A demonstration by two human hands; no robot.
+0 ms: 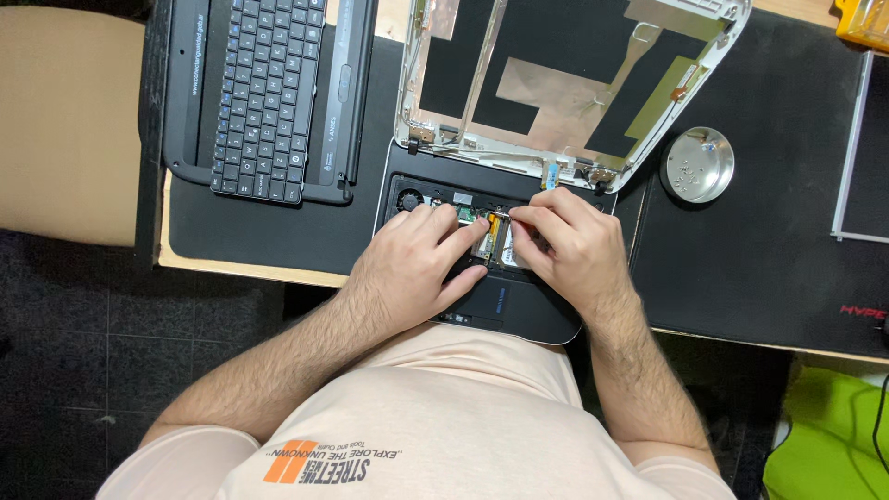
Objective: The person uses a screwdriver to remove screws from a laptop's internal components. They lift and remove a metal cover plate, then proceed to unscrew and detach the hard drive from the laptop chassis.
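Observation:
A small black laptop base (523, 319) lies opened on a black mat, its circuit board and fan (408, 199) exposed. My left hand (412, 268) rests on the base with its fingertips pressing on the board near the middle. My right hand (569, 245) is closed around a thin screwdriver (507, 216) with a red handle; its metal tip points left onto the board, just by my left fingertips. The laptop's white-rimmed lid shell (574, 83), lined with copper foil and black sheet, lies open flat behind the base.
A removed black keyboard in its bezel (264, 93) lies at the back left. A round metal dish (697, 165) with small screws sits to the right. A flat screen panel (866, 148) lies at the far right, on a desk mat (769, 250).

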